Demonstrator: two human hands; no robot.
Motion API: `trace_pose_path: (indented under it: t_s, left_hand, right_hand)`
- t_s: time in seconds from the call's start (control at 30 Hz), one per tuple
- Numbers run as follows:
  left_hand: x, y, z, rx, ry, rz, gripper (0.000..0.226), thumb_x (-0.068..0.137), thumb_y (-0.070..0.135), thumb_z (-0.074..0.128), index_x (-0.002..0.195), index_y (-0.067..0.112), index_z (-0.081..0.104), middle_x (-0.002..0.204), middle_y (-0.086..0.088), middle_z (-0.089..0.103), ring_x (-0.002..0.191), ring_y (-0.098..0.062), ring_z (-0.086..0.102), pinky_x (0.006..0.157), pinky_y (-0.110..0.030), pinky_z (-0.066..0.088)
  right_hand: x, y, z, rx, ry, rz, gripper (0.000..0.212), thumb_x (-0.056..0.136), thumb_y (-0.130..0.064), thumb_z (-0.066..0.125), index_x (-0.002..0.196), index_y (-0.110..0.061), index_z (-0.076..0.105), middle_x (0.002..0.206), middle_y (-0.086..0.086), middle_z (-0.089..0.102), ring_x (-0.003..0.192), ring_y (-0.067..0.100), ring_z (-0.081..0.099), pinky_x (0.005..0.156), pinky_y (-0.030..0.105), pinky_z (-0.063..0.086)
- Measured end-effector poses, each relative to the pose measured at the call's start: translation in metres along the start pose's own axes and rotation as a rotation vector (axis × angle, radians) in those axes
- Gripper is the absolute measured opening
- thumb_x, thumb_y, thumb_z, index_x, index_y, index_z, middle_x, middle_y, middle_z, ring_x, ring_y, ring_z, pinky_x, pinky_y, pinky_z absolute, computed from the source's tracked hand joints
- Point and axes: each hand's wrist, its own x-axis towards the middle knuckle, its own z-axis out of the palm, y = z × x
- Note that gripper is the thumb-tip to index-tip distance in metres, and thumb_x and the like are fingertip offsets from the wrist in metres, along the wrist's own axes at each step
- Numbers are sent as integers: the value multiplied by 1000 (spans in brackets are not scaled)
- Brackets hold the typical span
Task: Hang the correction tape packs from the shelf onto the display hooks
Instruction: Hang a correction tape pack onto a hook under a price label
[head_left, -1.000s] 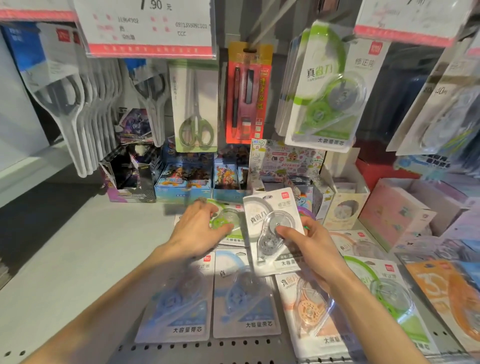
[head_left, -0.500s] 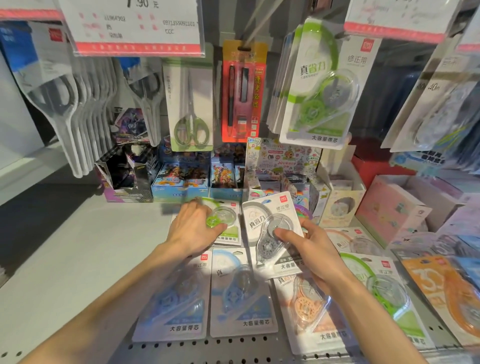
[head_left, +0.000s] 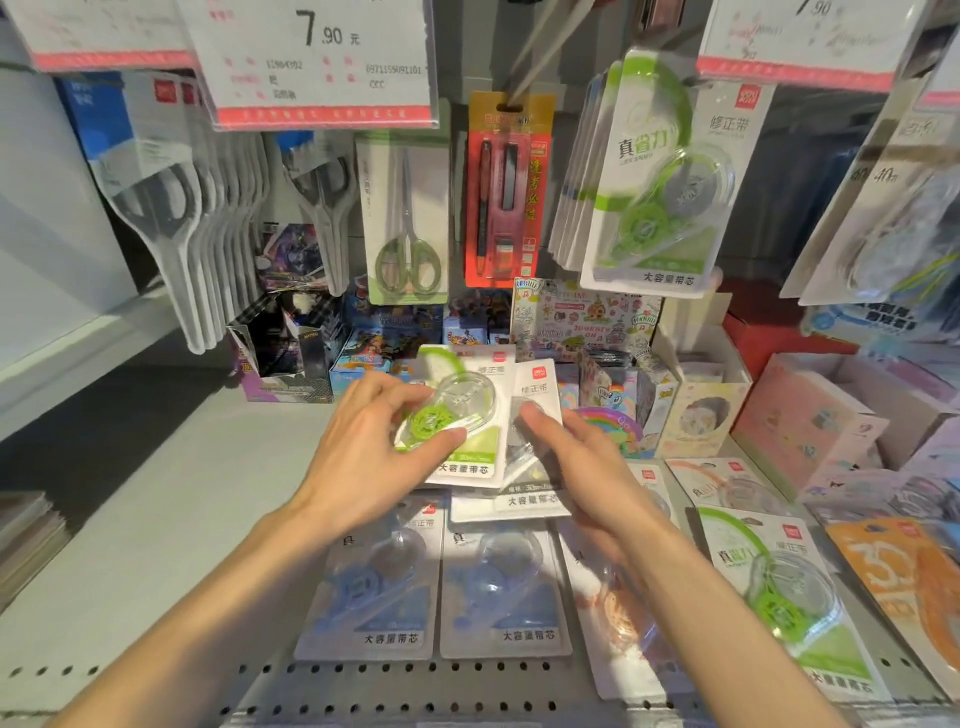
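My left hand (head_left: 371, 452) grips a green correction tape pack (head_left: 457, 421), lifted a little off the shelf (head_left: 156, 519). My right hand (head_left: 582, 467) holds a grey correction tape pack (head_left: 535, 415) right beside it, partly under the green one. Two blue packs (head_left: 374, 587) (head_left: 504, 587) lie flat in front of my hands. An orange pack (head_left: 618, 613) is half hidden under my right forearm. Another green pack (head_left: 784, 597) lies to the right. Green packs (head_left: 660, 182) hang on a hook at the upper right.
Scissors packs (head_left: 408, 223) and a red pen pack (head_left: 506, 192) hang at the back. Price tags (head_left: 317, 62) (head_left: 800, 47) jut out overhead. Card boxes (head_left: 384, 348) and small cartons (head_left: 701, 395) line the shelf's rear. An orange-printed pack (head_left: 898, 582) lies far right.
My left hand has picked the green pack up from the shelf and brought it over the grey pack. My right hand has shifted onto the grey pack's right side.
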Motion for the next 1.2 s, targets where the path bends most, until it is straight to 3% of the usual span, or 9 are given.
trace_pose_path:
  t_s: [0.13,0.23,0.4,0.47,0.6,0.77,0.87,0.97,1.2]
  left_hand:
    - [-10,19,-3,-28,2,51,61,83,55,76,133,22,65,114,11,51,107,-9,51,93,-27,45]
    - [-14,28,-5,-73,15,71,64,79,61,77,133,30,62,115,21,47,108,2,49,90,-17,42]
    - [-10,51,-11,-383,72,-146,83,59,75,72,130,39,51,121,27,53,104,14,56,81,-14,46]
    - [-6,61,-9,-640,-7,-212,76,56,64,79,121,28,61,115,11,74,95,10,69,77,-14,54]
    - [-2,81,-6,-816,-114,-191,55,68,47,82,115,22,73,111,6,81,104,-14,77,96,-40,58]
    - [7,105,-6,-893,-47,-140,46,68,44,85,109,26,76,107,3,82,93,-13,79,75,-29,60]
    - [14,118,-12,-923,50,-118,50,66,40,85,111,22,74,105,4,82,97,-15,79,84,-31,58]
    - [19,129,-20,-829,150,-64,39,74,32,87,109,24,73,99,12,82,91,-7,78,71,-15,57]
    - [35,158,-31,-739,195,94,30,81,29,86,107,27,70,98,16,81,88,-4,77,70,-14,57]
  right_hand:
    - [1,-11,12,53,-103,-86,48,82,-38,81,125,-19,69,116,1,80,109,16,76,88,29,60]
    - [-2,-17,12,82,-99,-122,47,80,-29,82,123,-16,71,114,7,81,107,25,77,97,44,58]
    - [-16,-32,2,90,-144,-214,53,78,-24,83,127,-14,67,114,9,80,103,28,78,83,40,64]
    - [-22,-40,-3,78,-169,-253,52,79,-20,83,128,-14,66,114,9,80,102,28,78,79,35,64]
    - [-34,-58,-16,12,-168,-324,53,80,-22,83,129,-17,65,115,5,80,104,26,78,83,36,64]
    - [-47,-78,-46,-14,-115,-400,50,84,-33,79,129,-18,66,112,8,81,102,31,78,77,35,64]
    - [-51,-88,-72,-35,-6,-452,37,86,-30,76,122,-21,70,107,7,82,100,34,78,81,43,64]
    - [-53,-97,-94,-39,71,-513,25,92,-24,76,115,-30,73,109,4,81,99,28,79,81,42,64]
    - [-58,-117,-113,-127,148,-621,40,76,-51,81,113,-39,74,112,-7,81,103,13,77,90,40,56]
